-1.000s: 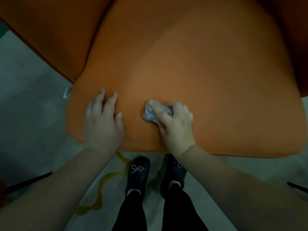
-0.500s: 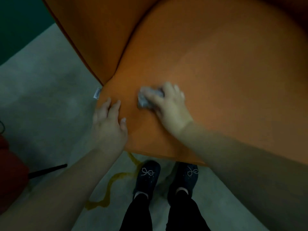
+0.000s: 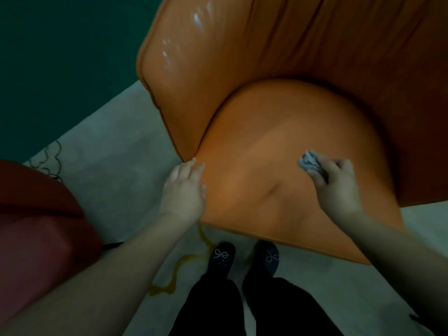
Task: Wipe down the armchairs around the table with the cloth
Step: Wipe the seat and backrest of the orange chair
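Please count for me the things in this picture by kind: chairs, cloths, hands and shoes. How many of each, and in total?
Chairs: 2, the orange leather armchair and a dark red chair at the left edge
Cloths: 1, the crumpled grey cloth
Hands: 2, left hand, right hand
Shoes: 2, dark bow shoes
Total: 7

You see two armchairs, one orange (image 3: 278,146) and one red (image 3: 36,226), one cloth (image 3: 309,163), two shoes (image 3: 221,259).

On the armchair (image 3: 278,146) seat, the left hand (image 3: 185,190) rests at the left edge, the right hand (image 3: 337,185) with the cloth (image 3: 309,161) toward the right; shoes (image 3: 221,258) stand before it.
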